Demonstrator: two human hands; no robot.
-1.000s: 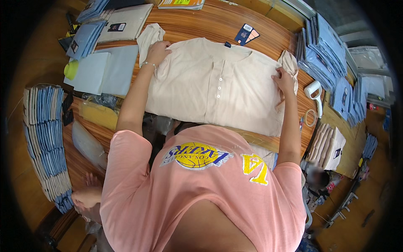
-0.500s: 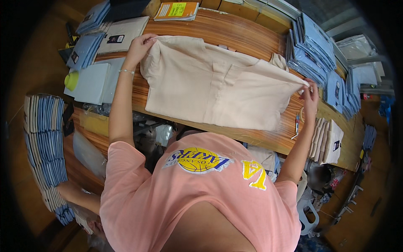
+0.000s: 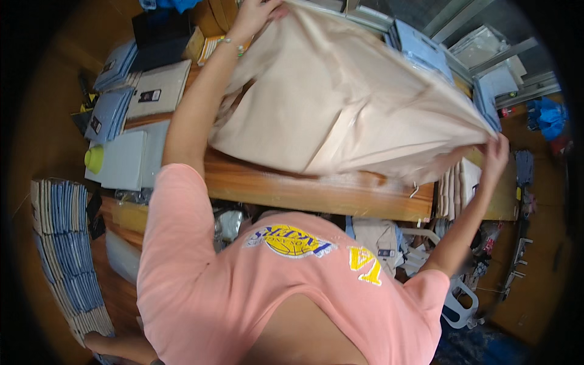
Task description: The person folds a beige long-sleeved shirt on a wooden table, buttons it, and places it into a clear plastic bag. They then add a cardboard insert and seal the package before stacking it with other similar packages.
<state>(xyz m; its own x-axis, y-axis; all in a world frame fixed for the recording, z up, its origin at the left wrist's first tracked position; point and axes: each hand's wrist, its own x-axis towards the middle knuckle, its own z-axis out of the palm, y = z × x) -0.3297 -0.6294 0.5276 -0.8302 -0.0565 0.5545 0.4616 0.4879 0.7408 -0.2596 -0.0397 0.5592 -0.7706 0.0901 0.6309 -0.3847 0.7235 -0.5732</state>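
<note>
A beige garment (image 3: 316, 97), smeared by motion, hangs stretched between my two hands above the wooden table (image 3: 255, 179). At the far edge, my left hand (image 3: 258, 15) pinches its upper left corner. My right hand (image 3: 497, 149) grips the opposite corner, out past the table's right side. The cloth sags between them, its lower hem loose and creased over the tabletop. Its collar and sleeves cannot be told apart.
Blue folded garments in clear bags (image 3: 420, 48) are piled at the back right. On the left lie a folded beige garment (image 3: 159, 91) and white boards (image 3: 125, 161). Another person's hand (image 3: 97, 342) touches a tall stack of folded garments (image 3: 67, 243). A white chair (image 3: 460, 304) stands lower right.
Both hands have lifted the garment off the table and spread wider. My left hand moved up and away, my right outward and slightly down. The view has shifted too.
</note>
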